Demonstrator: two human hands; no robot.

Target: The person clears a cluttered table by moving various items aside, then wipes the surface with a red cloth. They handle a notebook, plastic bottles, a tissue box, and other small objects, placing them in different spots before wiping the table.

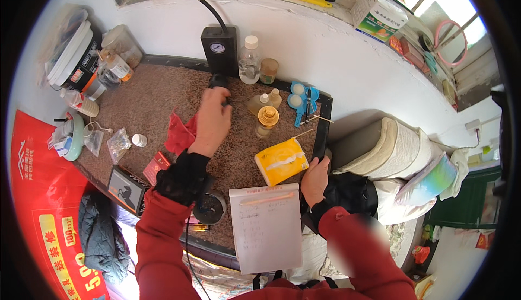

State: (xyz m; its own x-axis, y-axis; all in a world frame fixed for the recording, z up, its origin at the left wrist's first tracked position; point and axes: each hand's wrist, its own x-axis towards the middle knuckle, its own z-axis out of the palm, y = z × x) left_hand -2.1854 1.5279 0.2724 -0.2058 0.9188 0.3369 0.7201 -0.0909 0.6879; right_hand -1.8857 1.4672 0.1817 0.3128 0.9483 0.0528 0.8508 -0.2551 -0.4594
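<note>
My left hand [213, 122] reaches across the brown speckled tabletop [233, 175], its fingers closed around a small black object [219, 81]. What kind of object it is cannot be made out. A crumpled red cloth [181, 132] lies beside that hand. Just beyond stands a black air pump [220, 49] with a round gauge and a hose on top. At the table's right side, my right hand [316, 179] grips the dark edge, its fingers partly hidden. Left of it lies a yellow tissue pack [281, 161]. A written-on notepad [266, 235] with a pencil [267, 198] is near my body.
Small bottles [267, 121], a clear bottle [249, 64] and blue round holders [297, 96] occupy the far right. Tubs and bottles [115, 64] crowd the far left. A black round container [209, 208] sits near my left forearm, beside a trailing cable [188, 246]. A boxed item [126, 189] lies left.
</note>
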